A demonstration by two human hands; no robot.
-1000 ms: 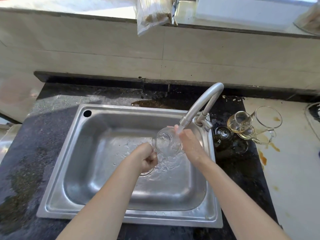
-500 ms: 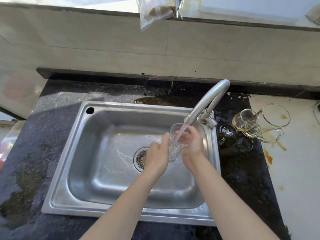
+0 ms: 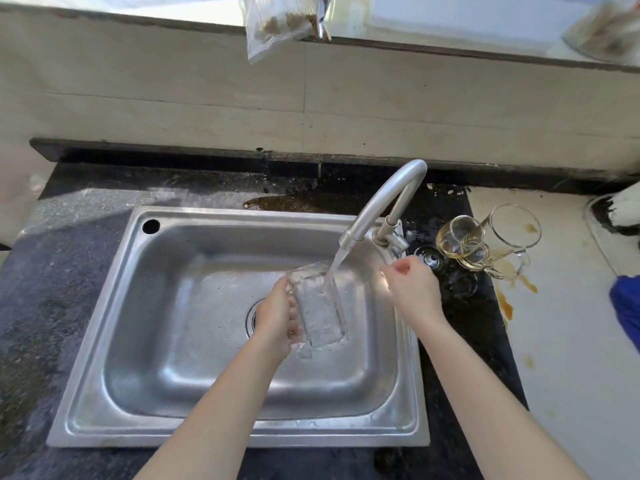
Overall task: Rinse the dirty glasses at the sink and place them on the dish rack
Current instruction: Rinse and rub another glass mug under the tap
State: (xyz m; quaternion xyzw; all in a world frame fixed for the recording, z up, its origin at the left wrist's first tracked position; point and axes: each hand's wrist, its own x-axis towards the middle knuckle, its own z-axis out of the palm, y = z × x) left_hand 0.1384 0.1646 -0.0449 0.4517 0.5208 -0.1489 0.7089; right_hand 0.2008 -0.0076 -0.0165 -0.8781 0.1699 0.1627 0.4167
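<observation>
The step in hand looks like the rinse itself. The clear, straight-sided drinking glass [image 3: 320, 306] sits just below the mouth of the curved brushed-steel faucet [image 3: 382, 202], over the basin of the stainless steel sink [image 3: 239, 439]. It is tilted with its open end up towards the spout, so the thin stream of water [image 3: 337, 263] runs into it.

To do this well, the rim should stay under the stream while the glass is turned so water sweeps the whole inner wall. Wet glass is likely slippery, so the grip needs to be firm, and the rim kept from knocking the spout.

The left hand [image 3: 277, 318] reaches in below and left of the faucet, its fingers wrapped round the side of the glass. The right hand [image 3: 412, 289] hovers just beside the faucet's base, fingers loosely curled and holding nothing.

Two stained clear glasses [image 3: 460, 237] and a clear glass mug [image 3: 514, 230] wait right of the faucet. No dish rack is in view.
</observation>
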